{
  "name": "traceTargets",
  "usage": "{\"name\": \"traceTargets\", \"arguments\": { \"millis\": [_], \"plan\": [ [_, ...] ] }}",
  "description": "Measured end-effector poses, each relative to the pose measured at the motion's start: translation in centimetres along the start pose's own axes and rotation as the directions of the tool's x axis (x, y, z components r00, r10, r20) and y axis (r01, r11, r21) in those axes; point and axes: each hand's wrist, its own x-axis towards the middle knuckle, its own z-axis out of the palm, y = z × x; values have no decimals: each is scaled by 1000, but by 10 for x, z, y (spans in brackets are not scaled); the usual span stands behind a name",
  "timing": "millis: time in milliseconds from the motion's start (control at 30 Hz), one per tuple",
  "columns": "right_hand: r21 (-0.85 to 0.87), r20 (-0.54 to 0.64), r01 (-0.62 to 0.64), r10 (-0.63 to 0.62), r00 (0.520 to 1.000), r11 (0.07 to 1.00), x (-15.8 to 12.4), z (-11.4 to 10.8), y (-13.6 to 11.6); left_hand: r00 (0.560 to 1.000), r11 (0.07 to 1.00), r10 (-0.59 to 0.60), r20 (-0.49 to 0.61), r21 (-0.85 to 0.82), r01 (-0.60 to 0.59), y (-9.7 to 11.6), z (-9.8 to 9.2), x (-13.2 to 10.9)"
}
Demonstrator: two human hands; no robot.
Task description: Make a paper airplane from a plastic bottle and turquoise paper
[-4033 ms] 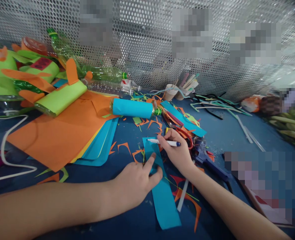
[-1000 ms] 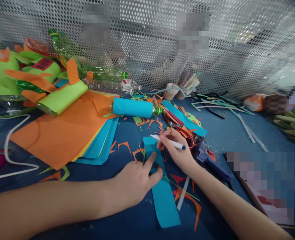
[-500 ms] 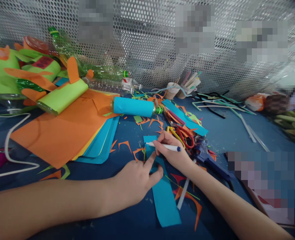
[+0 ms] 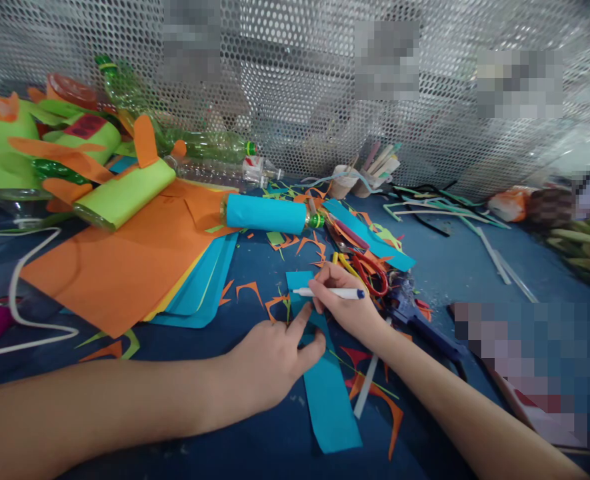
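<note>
A long strip of blue paper (image 4: 331, 393) lies on the dark blue table, running away from me. My left hand (image 4: 279, 357) rests on it with thumb and forefinger spread, the fingertips touching the paper. Pinched in my right hand (image 4: 342, 300) is a white marker pen (image 4: 342, 293) with a blue end. Its tip points left, at the far end of the strip; whether it touches the paper I cannot tell. Just beyond my hands lies a small bottle wrapped in blue paper (image 4: 267, 213) with a green cap.
At left, orange paper sheets (image 4: 119, 267) cover blue ones, with a green-wrapped bottle (image 4: 127, 193) on top. Red-handled scissors (image 4: 373, 275) and a blue glue gun (image 4: 425, 323) lie right of my right hand. Paper scraps are scattered about. A perforated metal screen (image 4: 295, 80) stands behind.
The pen has tilted nearly level in my right hand, its tip shifting very slightly. My left hand has stayed in place on the strip.
</note>
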Motion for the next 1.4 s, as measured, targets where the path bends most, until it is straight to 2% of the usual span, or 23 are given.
{"name": "traceTargets", "arguments": {
  "millis": [167,367,567,1067,1233,1400],
  "plan": [
    [-72,-216,67,-81,973,995,0,-6,-5,1000,1000,-4,5,14,4,0,-1,0],
    [-284,-277,5,-87,957,959,5,-11,5,999,1000,3,32,15,-4,1,-1,1],
    [-312,-322,-23,-83,943,950,8,-13,7,1000,1000,5,31,0,-5,0,-2,1],
    [-307,-295,-39,-57,954,951,8,-13,4,999,1000,11,35,-11,-10,1,-3,1],
    [-215,-336,-36,-39,941,976,7,-11,2,1000,1000,8,22,0,-8,0,-2,1],
    [-73,-375,22,-48,926,997,7,-13,1,1000,1000,2,-21,7,-2,1,0,1]
  ]
}}
